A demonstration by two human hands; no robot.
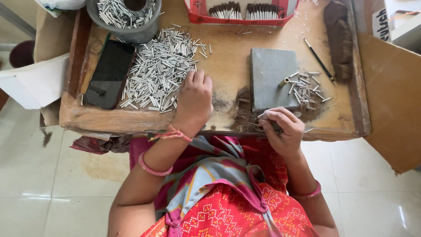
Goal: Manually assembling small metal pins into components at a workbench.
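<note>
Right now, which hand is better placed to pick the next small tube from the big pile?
Probably left. The left hand already rests on the edge of the big pile of silver tubes, while the right hand is closed around a small tool by the grey block.

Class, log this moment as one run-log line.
left hand: on silver tube pile | right hand: gripping small tool, beside grey block

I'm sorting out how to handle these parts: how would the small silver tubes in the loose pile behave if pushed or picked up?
The silver tubes look round and smooth, so they would probably roll or scatter when pushed; strays already lie around the pile. They seem thin and hollow, likely light and stiff. The left hand rests at the pile's edge; pinching a single one may be fiddly.
</note>
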